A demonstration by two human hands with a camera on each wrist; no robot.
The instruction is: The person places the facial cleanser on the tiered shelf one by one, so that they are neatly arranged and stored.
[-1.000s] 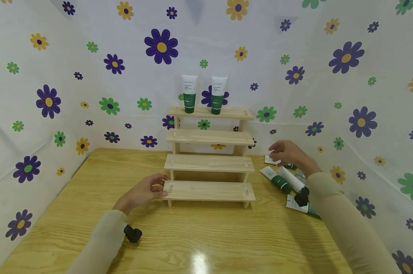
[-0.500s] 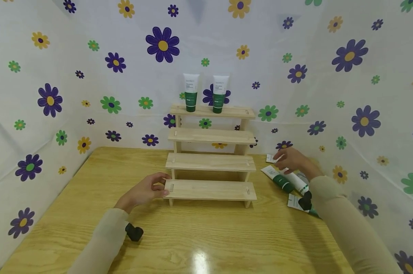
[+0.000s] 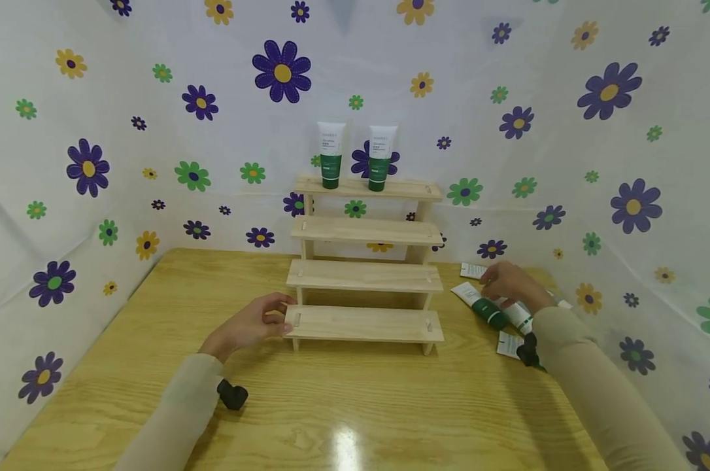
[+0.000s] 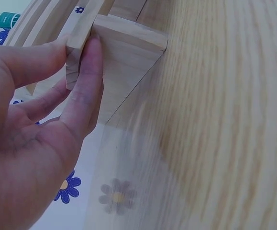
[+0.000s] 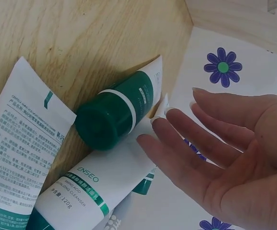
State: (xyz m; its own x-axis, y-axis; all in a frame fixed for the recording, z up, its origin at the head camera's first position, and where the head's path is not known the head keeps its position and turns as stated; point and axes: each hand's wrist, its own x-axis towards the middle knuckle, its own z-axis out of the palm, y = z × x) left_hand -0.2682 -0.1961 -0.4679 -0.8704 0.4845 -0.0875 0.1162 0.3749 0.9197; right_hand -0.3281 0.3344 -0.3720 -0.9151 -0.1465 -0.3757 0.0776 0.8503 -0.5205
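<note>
A stepped wooden display rack point(image 3: 363, 324) stands on the table. My left hand point(image 3: 249, 324) pinches the left end of its lowest shelf; the left wrist view has thumb and fingers on either face of the board end point(image 4: 73, 72). My right hand point(image 3: 510, 286) hovers over a pile of squeeze tubes right of the rack, fingers loosely bent and holding nothing. In the right wrist view, its fingertips are close over a white cleanser tube point(image 5: 76, 196). Beside that lie a green-and-white tube point(image 5: 119, 110) and another tube printed with text point(image 5: 23, 148).
Two white-and-green tubes, the left one point(image 3: 331, 154) and the right one point(image 3: 382, 157), stand upright on the top shelf. A flower-print cloth point(image 3: 225, 131) hangs behind and at both sides. Another tube end point(image 3: 473, 270) lies at the table's back edge.
My right hand has moved right and lower over the tubes. My left hand keeps its pinch on the lowest shelf. The head view has shifted slightly.
</note>
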